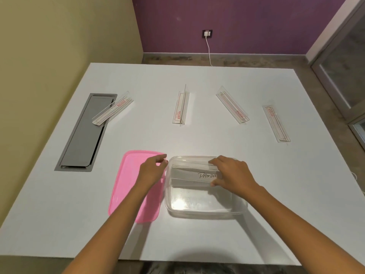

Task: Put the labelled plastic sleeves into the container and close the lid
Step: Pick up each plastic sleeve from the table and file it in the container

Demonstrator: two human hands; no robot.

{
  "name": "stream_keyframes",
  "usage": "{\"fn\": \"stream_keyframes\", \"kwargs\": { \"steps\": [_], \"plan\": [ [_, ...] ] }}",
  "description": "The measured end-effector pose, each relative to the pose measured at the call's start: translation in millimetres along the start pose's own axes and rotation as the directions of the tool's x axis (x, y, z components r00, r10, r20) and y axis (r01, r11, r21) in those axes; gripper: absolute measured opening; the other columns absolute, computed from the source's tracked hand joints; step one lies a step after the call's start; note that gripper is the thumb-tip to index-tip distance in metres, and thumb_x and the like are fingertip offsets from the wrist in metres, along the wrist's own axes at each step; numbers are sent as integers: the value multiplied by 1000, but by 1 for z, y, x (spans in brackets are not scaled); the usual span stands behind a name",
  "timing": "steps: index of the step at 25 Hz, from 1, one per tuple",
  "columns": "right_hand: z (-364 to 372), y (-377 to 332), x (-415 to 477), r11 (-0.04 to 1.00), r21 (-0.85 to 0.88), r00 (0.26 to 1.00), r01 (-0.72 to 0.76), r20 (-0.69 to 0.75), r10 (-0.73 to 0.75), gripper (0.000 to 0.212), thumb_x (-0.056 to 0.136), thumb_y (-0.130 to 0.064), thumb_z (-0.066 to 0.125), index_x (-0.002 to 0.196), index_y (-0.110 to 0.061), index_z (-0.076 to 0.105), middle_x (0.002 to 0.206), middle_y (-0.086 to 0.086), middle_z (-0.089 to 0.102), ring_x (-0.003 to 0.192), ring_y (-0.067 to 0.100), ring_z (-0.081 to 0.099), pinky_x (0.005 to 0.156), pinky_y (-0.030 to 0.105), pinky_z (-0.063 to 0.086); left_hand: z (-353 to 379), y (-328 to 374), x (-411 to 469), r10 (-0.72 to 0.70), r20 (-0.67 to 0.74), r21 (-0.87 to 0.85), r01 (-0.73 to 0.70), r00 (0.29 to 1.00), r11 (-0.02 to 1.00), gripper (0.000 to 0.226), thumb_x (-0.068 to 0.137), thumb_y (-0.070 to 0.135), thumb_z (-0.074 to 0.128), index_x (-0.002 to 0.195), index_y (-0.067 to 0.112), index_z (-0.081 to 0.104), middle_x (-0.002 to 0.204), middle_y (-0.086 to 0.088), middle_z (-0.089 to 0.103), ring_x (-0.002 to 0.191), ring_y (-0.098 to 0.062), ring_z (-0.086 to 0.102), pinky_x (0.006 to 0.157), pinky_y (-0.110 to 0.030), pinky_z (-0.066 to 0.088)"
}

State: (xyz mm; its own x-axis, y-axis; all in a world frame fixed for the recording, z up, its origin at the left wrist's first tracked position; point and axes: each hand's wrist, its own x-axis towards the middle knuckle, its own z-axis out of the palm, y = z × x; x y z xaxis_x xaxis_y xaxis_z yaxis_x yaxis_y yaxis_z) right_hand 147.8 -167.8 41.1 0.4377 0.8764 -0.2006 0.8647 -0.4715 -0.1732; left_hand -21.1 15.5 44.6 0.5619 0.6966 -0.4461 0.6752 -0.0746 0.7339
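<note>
A clear plastic container (205, 206) stands open near the table's front edge. Inside it, tilted against the far wall, is a labelled plastic sleeve (194, 176) with handwriting on its white label. My right hand (231, 175) grips the right end of this sleeve. My left hand (153, 171) hovers over the pink lid (126, 186), which lies flat to the left of the container; its fingers are loosely curled near the container's left rim and hold nothing. Several more sleeves lie across the far half of the table: one (113, 108), another (181, 107), a third (233, 105).
A fourth sleeve (276, 123) lies near the right edge of the white table (197, 240). A grey cable hatch (85, 133) is sunk into the table at the left. A wall socket with a white cable (207, 34) is on the purple wall behind.
</note>
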Motion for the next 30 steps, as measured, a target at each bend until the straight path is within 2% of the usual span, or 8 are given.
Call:
{"fn": "stream_keyframes", "kwargs": {
  "steps": [7,15,18,21,23,25,27,30],
  "plan": [
    [37,-2,9,1000,-3,997,4,77,-4,62,76,-32,72,132,-20,47,125,-2,58,107,23,59,76,34,51,19,-15,-1,-46,-2,-139,45,999,989,34,94,18,54,127,13,59,126,-12,64,114,-28,60,97,-48,49],
    [46,0,18,999,47,996,10,83,-13,67,71,-36,76,130,-20,48,120,-1,61,103,23,59,74,34,50,19,-18,2,-34,-15,-166,31,999,986,34,94,18,55,127,12,60,123,-10,65,106,-30,64,83,-45,57],
    [45,-1,16,999,51,997,12,70,-15,69,72,-35,75,133,-20,47,126,-2,59,107,23,57,76,32,49,20,-20,4,-36,-15,-170,33,999,985,35,94,19,55,128,12,59,124,-10,65,107,-29,63,81,-36,57],
    [38,-5,8,993,112,999,31,-45,-26,65,72,-35,77,130,-19,52,129,-2,57,111,23,57,78,33,50,20,-19,7,-42,9,-140,42,999,989,35,94,19,55,128,12,58,125,-9,64,109,-28,62,85,-35,54],
    [31,-4,3,988,141,969,60,-245,-23,51,74,-30,78,120,-17,60,119,0,63,105,23,61,75,34,53,20,-17,13,-38,16,-78,39,999,996,36,95,23,54,128,10,58,127,-9,63,116,-27,59,100,-40,47],
    [24,0,1,988,149,918,41,-397,22,39,77,-22,76,113,-17,64,113,2,66,102,22,63,73,35,55,20,-10,22,-10,-34,-26,9,999,1000,37,95,27,53,126,9,58,128,-8,62,120,-24,55,105,-32,38],
    [18,5,5,984,178,905,-23,-414,96,34,80,-13,73,112,-16,64,112,3,66,101,24,62,75,35,55,21,4,38,28,-100,-8,-29,995,1000,36,94,27,54,123,7,60,125,-8,63,119,-23,55,99,-28,37],
    [15,12,14,971,218,938,-95,-306,161,24,87,-13,65,111,-17,66,109,1,68,98,23,62,75,36,54,27,28,77,74,-160,31,-70,984,997,33,94,23,55,120,4,61,123,-11,64,116,-24,57,93,-23,37]
  ]
}}
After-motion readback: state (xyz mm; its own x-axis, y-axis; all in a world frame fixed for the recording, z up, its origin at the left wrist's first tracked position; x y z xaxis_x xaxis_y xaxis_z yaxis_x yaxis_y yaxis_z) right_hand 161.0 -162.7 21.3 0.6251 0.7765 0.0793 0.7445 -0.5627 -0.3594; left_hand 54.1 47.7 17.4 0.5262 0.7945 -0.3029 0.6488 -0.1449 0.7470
